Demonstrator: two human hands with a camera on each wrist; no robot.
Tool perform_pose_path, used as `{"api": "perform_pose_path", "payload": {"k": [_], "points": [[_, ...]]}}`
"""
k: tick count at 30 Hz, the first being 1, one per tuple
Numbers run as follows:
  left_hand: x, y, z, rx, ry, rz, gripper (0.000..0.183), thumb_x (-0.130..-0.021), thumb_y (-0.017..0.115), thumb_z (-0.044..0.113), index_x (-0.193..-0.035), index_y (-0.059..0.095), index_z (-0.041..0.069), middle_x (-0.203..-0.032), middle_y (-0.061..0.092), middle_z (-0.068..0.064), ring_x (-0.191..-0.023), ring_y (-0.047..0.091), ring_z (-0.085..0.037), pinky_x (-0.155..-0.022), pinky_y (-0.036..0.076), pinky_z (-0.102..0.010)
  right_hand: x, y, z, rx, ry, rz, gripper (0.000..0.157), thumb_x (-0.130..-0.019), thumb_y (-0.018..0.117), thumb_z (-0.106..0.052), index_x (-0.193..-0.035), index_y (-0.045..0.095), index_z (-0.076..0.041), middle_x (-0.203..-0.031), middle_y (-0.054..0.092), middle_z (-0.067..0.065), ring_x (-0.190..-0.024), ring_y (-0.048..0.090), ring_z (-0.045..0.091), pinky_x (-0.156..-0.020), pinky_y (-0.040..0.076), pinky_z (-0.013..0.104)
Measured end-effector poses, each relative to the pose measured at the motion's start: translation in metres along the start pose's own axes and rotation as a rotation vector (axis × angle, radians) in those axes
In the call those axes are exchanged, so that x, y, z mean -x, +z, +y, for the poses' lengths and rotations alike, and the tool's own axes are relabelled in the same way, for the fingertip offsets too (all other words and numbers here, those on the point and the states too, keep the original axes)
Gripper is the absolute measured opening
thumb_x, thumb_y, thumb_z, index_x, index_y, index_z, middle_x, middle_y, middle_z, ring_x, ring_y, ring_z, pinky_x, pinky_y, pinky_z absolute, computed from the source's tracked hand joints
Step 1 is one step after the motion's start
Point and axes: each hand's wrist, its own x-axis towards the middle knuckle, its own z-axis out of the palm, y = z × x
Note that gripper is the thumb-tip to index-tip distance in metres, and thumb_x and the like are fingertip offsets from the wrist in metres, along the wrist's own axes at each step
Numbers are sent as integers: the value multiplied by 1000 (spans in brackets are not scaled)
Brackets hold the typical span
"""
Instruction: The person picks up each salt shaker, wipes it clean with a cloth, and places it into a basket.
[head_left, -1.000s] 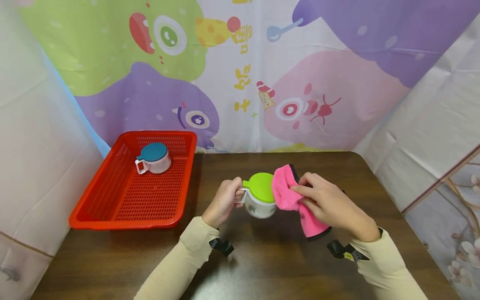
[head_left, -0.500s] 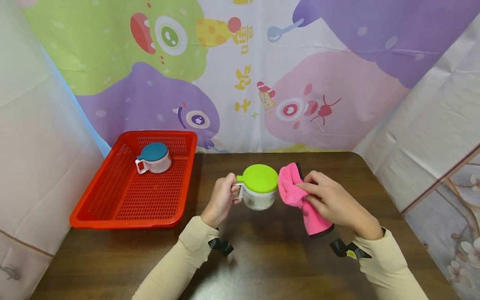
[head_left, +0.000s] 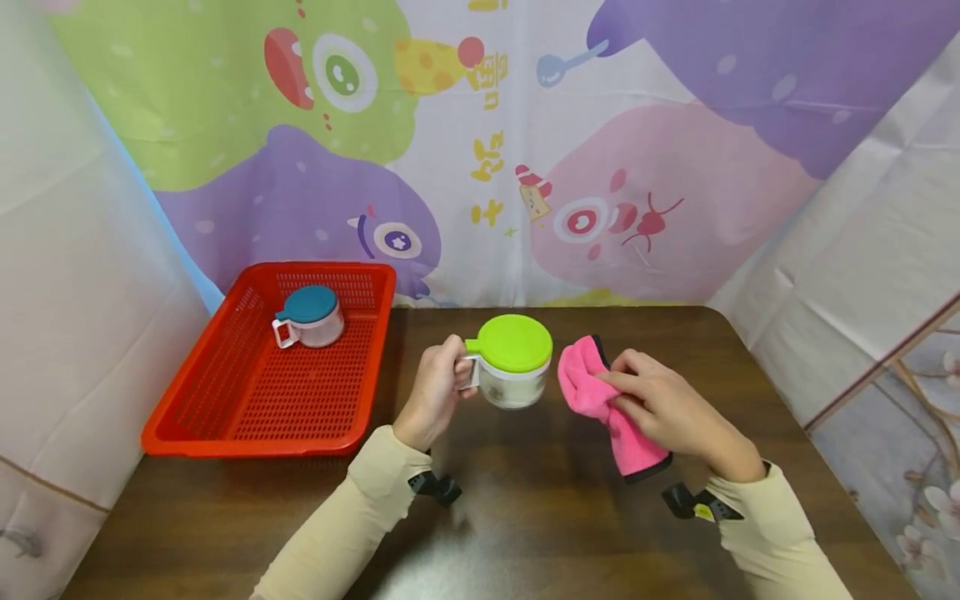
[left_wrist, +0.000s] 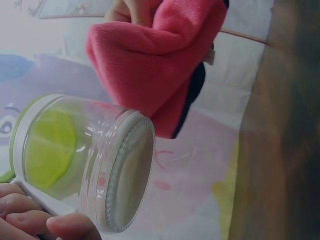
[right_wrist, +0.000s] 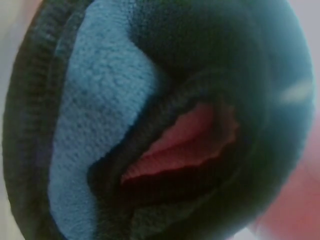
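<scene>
By its white handle, my left hand [head_left: 435, 389] grips a clear seasoning jar [head_left: 513, 388] with a lime-green lid [head_left: 515, 343], held up above the table. The left wrist view shows the jar [left_wrist: 100, 165] tipped in that camera, its ribbed base facing the lens and the left fingers [left_wrist: 30, 215] curled at the handle. Bunched in my right hand [head_left: 667, 408] is a pink cloth [head_left: 592, 383] with dark edging, pinched between thumb and fingers. A small gap separates cloth and jar. Folds of the cloth [right_wrist: 100, 100], blue-grey and dark there, fill the right wrist view.
At the left of the wooden table [head_left: 540, 517] stands a red perforated basket [head_left: 300, 408]. Inside it, toward the back, sits a similar jar [head_left: 321, 331] with a teal lid [head_left: 310, 303]. A cartoon-printed curtain [head_left: 480, 167] hangs behind the table.
The jar has come away from the cloth, moving left and slightly up with my left hand. My right hand, still holding the cloth, has drawn a little to the right.
</scene>
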Motion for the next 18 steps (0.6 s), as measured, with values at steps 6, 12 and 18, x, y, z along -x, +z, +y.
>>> {"api": "perform_pose_path", "payload": {"k": [6,12,18], "points": [[1,-1,12,7,61,25,35,-83,36,12,-48,32,16,-47,26,7,-47,24,-10,-51,25,-27,4,2,4,-5,-4,8,35,-79,69,2,-113,72,-6,-88,53,-2,-77,45,5,-64,41,22],[1,-1,28,8,73,4,36,-85,35,12,-49,30,16,-47,25,7,-48,23,-10,-51,25,-26,7,4,6,-23,8,0,34,-79,68,3,-111,72,-5,-88,52,-3,-76,45,4,-63,41,21],[3,-2,43,30,79,-16,36,-84,33,10,-49,29,18,-48,24,9,-48,21,-9,-51,23,-26,9,6,9,-38,31,-17,30,-80,69,1,-109,73,-6,-87,52,-3,-76,46,5,-63,41,21]]}}
